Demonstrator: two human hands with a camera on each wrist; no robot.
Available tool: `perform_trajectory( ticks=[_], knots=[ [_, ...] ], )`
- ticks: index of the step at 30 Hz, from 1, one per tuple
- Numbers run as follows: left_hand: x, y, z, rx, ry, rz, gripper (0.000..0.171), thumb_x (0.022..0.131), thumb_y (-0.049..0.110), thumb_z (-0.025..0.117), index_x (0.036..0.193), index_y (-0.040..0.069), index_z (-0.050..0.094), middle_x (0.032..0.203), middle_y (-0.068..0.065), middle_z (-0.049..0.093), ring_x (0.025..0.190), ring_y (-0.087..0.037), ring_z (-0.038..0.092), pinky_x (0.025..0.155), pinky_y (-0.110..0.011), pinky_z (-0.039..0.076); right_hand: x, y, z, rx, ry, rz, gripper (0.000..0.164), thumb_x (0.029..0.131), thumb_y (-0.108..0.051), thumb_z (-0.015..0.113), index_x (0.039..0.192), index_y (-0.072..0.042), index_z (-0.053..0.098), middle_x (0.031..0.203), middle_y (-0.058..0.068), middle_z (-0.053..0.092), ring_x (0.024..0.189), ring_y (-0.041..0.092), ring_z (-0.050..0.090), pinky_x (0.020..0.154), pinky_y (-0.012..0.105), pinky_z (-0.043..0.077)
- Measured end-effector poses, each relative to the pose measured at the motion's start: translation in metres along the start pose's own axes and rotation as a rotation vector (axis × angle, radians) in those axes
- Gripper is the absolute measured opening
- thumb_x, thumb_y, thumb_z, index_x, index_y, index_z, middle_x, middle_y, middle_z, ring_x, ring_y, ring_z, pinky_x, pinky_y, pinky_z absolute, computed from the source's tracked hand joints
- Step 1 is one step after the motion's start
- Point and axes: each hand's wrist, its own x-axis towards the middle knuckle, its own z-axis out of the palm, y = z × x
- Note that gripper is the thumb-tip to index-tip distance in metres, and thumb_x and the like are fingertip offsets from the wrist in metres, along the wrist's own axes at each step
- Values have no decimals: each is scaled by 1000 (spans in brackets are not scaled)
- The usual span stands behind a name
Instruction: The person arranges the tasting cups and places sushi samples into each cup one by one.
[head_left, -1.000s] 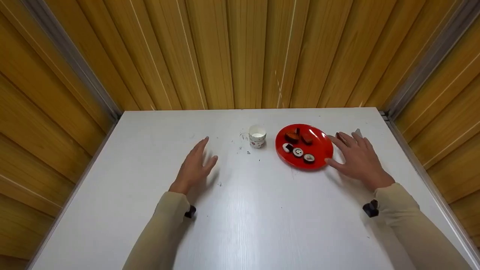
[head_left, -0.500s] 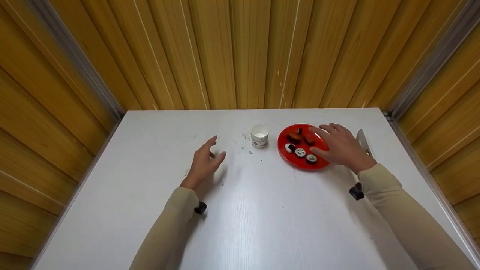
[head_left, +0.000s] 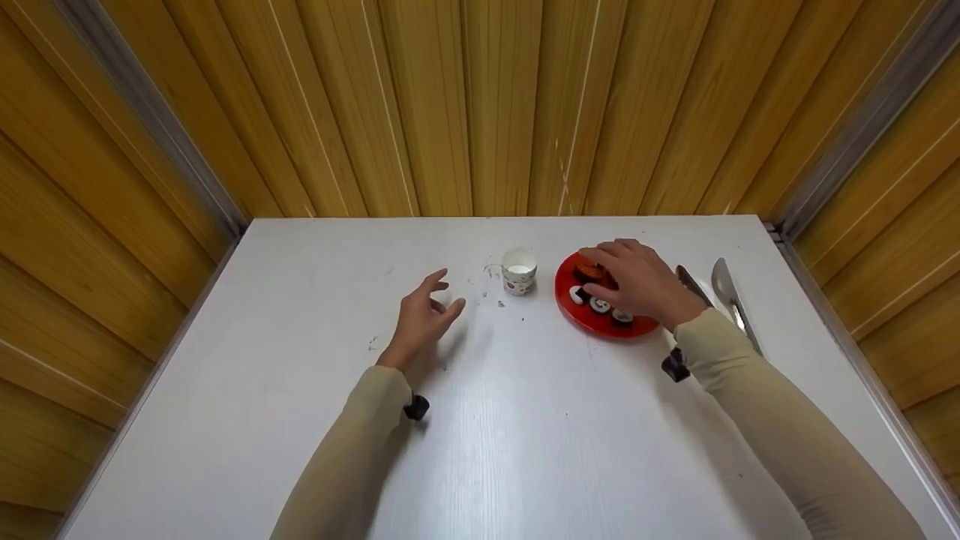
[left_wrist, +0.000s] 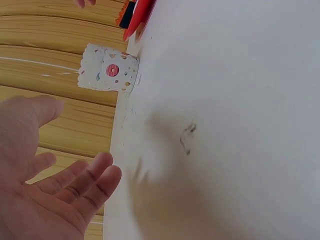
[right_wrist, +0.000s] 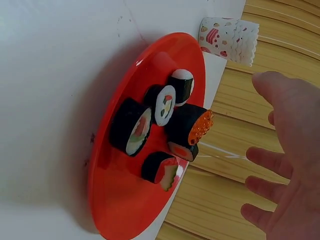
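My right hand (head_left: 637, 279) hovers over a red plate (right_wrist: 112, 200) with loosely spread fingers and nothing in its grasp. Several sushi pieces sit on the plate, among them a roll slice (right_wrist: 165, 105), a larger roll (right_wrist: 131, 126) and one topped with orange roe (right_wrist: 200, 127). In the head view the hand hides part of them. My left hand (head_left: 421, 319) is held above the table, its fingers relaxed and thumb apart, holding nothing. Between the hands stand nested paper baking cups (left_wrist: 107, 69), white with a scalloped rim and small printed pictures.
Right of the plate lie a broad metal utensil (head_left: 726, 289) and a dark-handled piece (head_left: 688, 281), partly behind the right arm. The white table (head_left: 495, 435) meets wood-patterned walls (head_left: 495, 105) at the back and sides.
My right hand has moved left from the plate's right edge to above the sushi, uncovering the utensils. My left hand has shifted right, nearer the paper cups.
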Motion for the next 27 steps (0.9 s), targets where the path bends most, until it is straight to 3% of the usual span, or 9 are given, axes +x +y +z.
perform_trajectory(
  ticks=[7,13,20,27],
  knots=[
    [8,11,13,-54,-52,-60,67,95,24,76,153,10,46,139,-19,61,81,-21,70,69,-32,57,15,-10,3,23,-48,41,65,95,-35,73,153,-23,47,149,12,52,140,36,40,111,63,35],
    [14,18,25,-158,-98,-141,67,95,19,75,154,10,44,137,-18,63,79,-22,72,63,-36,60,24,-19,4,26,-69,32,62,98,-33,70,155,-24,46,150,10,52,142,35,40,108,61,40],
    [26,25,40,-126,-87,-129,57,96,17,74,147,2,52,129,-18,68,79,-19,72,61,-33,59,32,-26,4,47,-79,18,59,99,-25,69,154,-24,47,150,8,52,141,34,41,110,60,39],
    [38,30,50,-163,-106,-187,60,96,17,75,148,0,50,144,-20,57,81,-29,74,60,-32,59,41,-34,6,54,-64,9,53,101,-21,65,152,-22,51,147,8,56,138,32,45,111,58,38]
  ],
)
